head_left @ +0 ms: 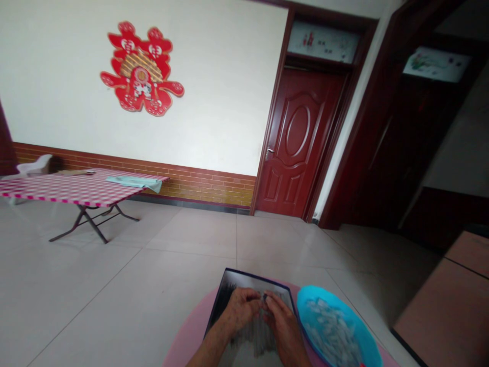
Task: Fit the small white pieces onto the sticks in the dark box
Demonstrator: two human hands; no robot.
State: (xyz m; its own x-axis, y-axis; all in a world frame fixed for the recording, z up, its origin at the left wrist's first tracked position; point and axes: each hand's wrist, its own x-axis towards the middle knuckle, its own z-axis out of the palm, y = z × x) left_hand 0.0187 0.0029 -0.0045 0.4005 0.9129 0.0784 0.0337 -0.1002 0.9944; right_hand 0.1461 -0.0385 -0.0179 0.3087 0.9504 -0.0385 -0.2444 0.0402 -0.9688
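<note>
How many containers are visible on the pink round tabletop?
2: a dark-rimmed tray beneath the left hand and right hand, and a blue basin to the tray's right. The frame's lower edge cuts off the pink tabletop, so others may be hidden.

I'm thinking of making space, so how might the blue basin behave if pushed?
The blue basin would probably slide rather than roll, given its broad, shallow look. It looks thin-walled, so may flex slightly, and the loose pale pieces inside could shift.
</note>
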